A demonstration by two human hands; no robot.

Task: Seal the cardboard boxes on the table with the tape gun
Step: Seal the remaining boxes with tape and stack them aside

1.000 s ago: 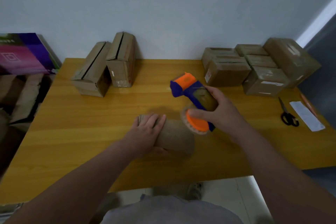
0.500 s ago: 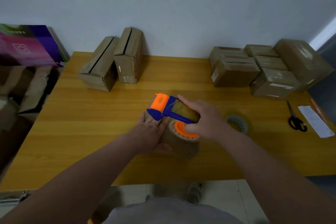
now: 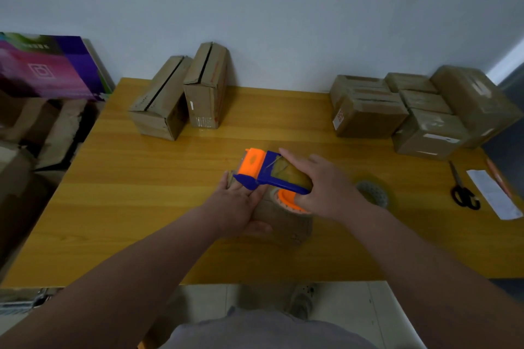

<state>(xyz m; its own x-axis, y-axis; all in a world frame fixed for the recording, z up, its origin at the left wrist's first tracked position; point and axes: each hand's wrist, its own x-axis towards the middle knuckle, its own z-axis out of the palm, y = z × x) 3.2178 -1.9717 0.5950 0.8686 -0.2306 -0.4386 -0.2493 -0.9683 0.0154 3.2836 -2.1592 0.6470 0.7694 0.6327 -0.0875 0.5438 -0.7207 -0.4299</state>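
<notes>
A small cardboard box (image 3: pixel 286 224) lies in the middle of the wooden table (image 3: pixel 141 207). My left hand (image 3: pixel 238 204) rests flat on its left part, fingers straight and pointing away from me. My right hand (image 3: pixel 326 190) grips the blue and orange tape gun (image 3: pixel 269 173), whose front end sits over the far end of the box, just above my left fingers. Two unsealed boxes (image 3: pixel 181 93) with open seams stand at the back left.
Several taped boxes (image 3: pixel 419 110) are stacked at the back right. A tape roll (image 3: pixel 371 193) lies just right of my right hand. Scissors (image 3: pixel 462 187) and a white paper strip (image 3: pixel 493 193) lie near the right edge. A purple carton (image 3: pixel 48 65) and cardboard pile sit left of the table.
My right hand brought the tape gun down and to the left, from above the table onto the far end of the box. The tape roll came into sight. My left hand stayed on the box.
</notes>
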